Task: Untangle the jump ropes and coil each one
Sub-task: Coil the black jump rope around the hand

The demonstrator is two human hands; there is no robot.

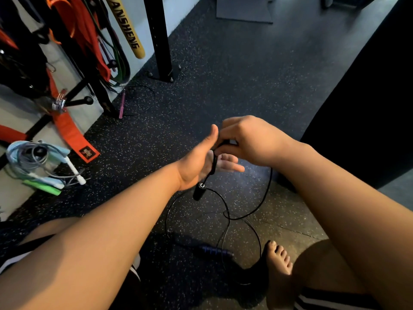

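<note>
The right hand [243, 139], mid-frame, has its fingers curled down and pinches the upper end of a black handle [213, 164]. The left hand [196, 162] lies flat and open beneath it, thumb up and fingers straight, with the handle resting across its palm and the capped end hanging below the wrist. The black cord [267, 189] drops to the right of the hands onto the floor [257, 74] and lies in loose, crossed loops at lower centre, running to a second handle [212, 250] near a bare foot [279, 258]. From where I stand this looks like the start of a coil. To do it well, I'd close the left hand round the handle as an anchor, shake out the crossing on the floor first, then let the right hand draw the cord in even loops so no twist gets wound in. At the left edge a bundle of pale ropes [33, 162] sits gathered, and a pink-handled rope [121, 104] lies loose above it, near the black post [159, 41]
</note>
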